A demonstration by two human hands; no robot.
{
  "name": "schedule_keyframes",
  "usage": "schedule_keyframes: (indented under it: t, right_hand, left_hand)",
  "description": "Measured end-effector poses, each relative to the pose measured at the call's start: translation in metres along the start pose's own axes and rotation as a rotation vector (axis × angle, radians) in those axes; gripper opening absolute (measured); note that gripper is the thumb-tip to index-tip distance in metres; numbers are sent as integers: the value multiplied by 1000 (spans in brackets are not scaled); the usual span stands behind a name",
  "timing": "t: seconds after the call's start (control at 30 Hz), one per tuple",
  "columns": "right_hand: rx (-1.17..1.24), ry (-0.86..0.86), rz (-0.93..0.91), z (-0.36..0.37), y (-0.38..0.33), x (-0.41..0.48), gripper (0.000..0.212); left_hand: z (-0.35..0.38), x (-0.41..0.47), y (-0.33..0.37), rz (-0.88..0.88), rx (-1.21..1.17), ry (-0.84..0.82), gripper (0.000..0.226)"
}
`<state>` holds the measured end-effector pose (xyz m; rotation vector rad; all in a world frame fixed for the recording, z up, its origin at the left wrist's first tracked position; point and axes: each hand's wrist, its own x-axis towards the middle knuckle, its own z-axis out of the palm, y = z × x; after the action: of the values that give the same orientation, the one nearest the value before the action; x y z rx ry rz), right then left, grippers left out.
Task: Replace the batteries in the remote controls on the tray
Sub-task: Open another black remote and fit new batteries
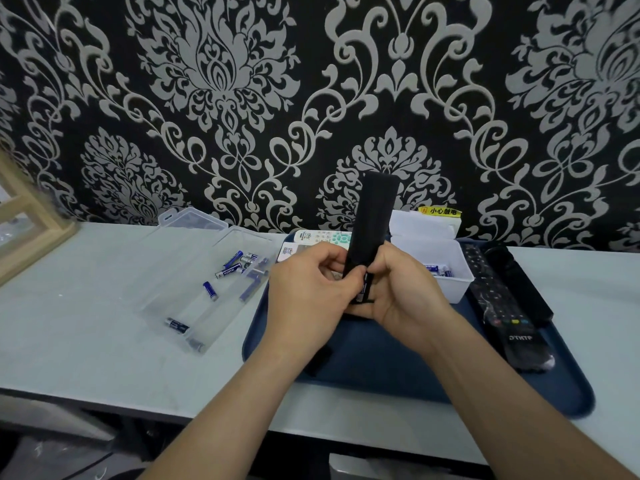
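Observation:
I hold a long black remote [372, 220] upright above the dark blue tray [381, 362], its back toward me. My right hand [401, 289] grips its lower end from the right and underneath. My left hand [308, 296] pinches the lower part by the battery compartment, where a battery shows between my fingers. Two black remotes [502, 306] lie at the tray's right side. White remotes [311, 239] lie at the tray's far edge, partly hidden by my hands. A black strip, perhaps the battery cover [320, 362], lies on the tray under my left wrist.
An open clear plastic box [194, 271] with several blue batteries [235, 263] lies on the white table left of the tray. A white bin [446, 268] holding blue batteries stands on the tray's far side. A wooden frame [27, 220] stands at the far left.

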<state>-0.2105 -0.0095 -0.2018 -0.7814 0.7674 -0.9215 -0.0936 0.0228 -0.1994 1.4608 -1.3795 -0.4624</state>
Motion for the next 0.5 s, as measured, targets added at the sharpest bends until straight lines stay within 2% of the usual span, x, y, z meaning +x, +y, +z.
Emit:
schedule_keyframes:
  t: [0.13,0.27,0.33,0.4,0.5]
  right_hand:
    - [-10,17,-25,1,5,-1,66]
    - [46,3,9,0,0,-1,46]
    - [86,-15,-7,-1,-6,-3,36]
    - [81,-33,-46,-2,-11,-5,29]
    - [15,-43,-91,-2,-10,-7,26]
  left_hand:
    - [2,0,2,25,71,16,9]
    - [-1,-1,3,70,94,23,37]
    - [-2,-2,1,216,122,31,41]
    - [-2,-2,-2,393,238,10,33]
    - [1,-1,-8,492,343,-55,31]
